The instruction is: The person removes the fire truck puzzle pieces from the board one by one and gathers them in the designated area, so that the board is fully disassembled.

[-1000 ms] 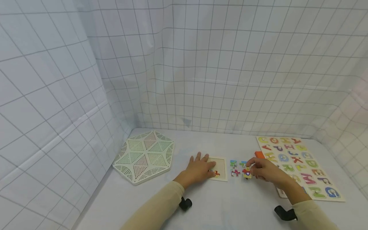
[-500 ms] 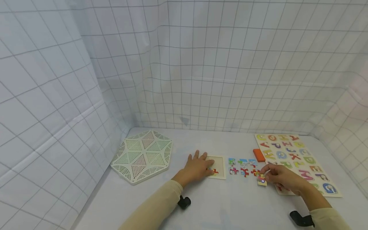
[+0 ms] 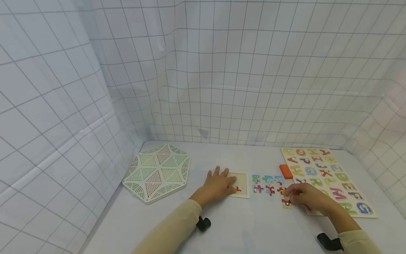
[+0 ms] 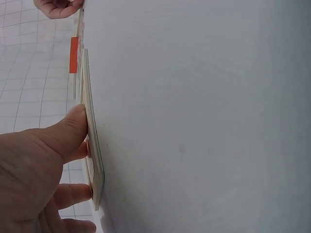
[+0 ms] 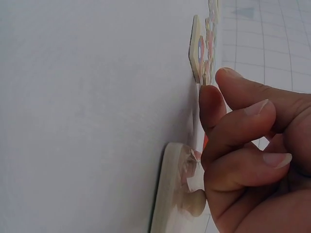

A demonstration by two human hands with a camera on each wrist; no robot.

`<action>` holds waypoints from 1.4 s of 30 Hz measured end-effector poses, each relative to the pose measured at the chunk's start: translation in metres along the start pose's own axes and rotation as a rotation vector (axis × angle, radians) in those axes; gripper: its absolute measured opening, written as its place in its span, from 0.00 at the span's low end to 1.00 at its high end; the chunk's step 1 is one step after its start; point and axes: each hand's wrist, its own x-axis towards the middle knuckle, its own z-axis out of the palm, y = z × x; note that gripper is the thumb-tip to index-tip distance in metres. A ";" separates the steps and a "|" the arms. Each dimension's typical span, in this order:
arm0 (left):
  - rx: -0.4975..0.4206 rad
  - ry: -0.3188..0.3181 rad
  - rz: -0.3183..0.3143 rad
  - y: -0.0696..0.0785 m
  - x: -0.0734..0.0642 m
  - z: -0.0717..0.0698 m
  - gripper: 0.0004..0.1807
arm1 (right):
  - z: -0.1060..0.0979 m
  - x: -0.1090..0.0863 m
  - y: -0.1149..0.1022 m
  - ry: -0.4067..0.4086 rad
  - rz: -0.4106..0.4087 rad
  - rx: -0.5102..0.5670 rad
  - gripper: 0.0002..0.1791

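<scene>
My left hand (image 3: 219, 185) lies spread over the left part of a small wooden puzzle tray (image 3: 243, 178). A red and yellow puzzle piece (image 3: 237, 189) sits inside it by the thumb. In the left wrist view, the thumb (image 4: 73, 131) presses along the edge of the tray (image 4: 95, 150). Right of the tray, several jigsaw pieces (image 3: 270, 189) lie in two rows. My right hand (image 3: 309, 197) is at the right end of them, fingers loosely curled, fingertips right beside a yellow and red piece (image 3: 287, 204). In the right wrist view that piece (image 5: 196, 51) lies just past the fingertips, with nothing between them.
A wooden alphabet board (image 3: 330, 180) with knobbed letters lies at the right, partly under the right hand in the head view. An orange block (image 3: 285, 171) rests at its left edge. A white hexagonal lattice board (image 3: 158, 173) is at the left. Gridded white curtains (image 3: 222, 88) enclose the table.
My right hand moved right with the yellow and red piece, uncovering more pieces, then laid it below the right end of the rows. My left hand stays on the tray.
</scene>
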 end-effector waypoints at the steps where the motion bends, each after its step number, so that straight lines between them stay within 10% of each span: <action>1: 0.000 0.001 0.000 0.000 0.000 0.000 0.30 | 0.000 0.000 0.000 0.016 0.001 -0.011 0.09; 10: -0.008 0.000 0.001 0.000 -0.001 -0.001 0.30 | 0.001 0.003 -0.009 0.116 -0.012 -0.051 0.12; 27: -0.051 0.003 0.016 -0.005 -0.002 -0.004 0.32 | 0.059 0.067 -0.063 -0.046 -0.136 0.004 0.16; 42: -0.078 0.019 -0.016 -0.026 -0.007 -0.004 0.30 | 0.093 0.095 -0.085 -0.032 -0.170 -0.030 0.15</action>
